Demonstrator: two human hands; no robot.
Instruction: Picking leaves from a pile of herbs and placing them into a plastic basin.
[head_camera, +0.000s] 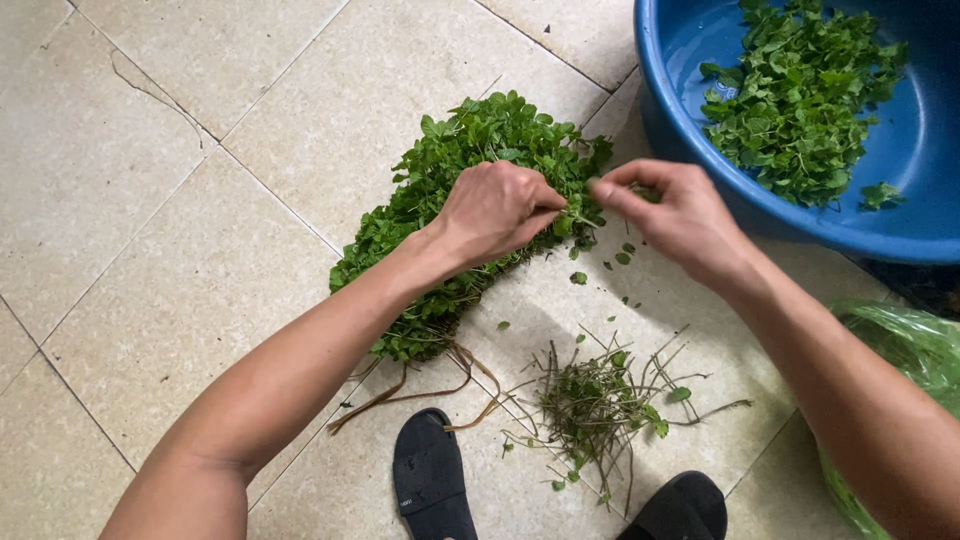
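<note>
A big bunch of leafy green herbs (440, 190) lies on the tiled floor (170, 230). My left hand (495, 208) rests over its right side, fingers pinched on a thin herb sprig (580, 215). My right hand (670, 215) is just to the right, its fingertips closed on the same sprig's leafy end. The two hands almost touch above the bunch's edge. A blue plastic basin (800, 225) at the top right holds a heap of picked green leaves (795, 95).
A pile of stripped stems and roots (595, 405) lies on the tiles below my hands, with loose leaves scattered around. Two black sandals (430, 490) (680, 510) sit at the bottom edge. A green plastic bag (910, 350) is at the right.
</note>
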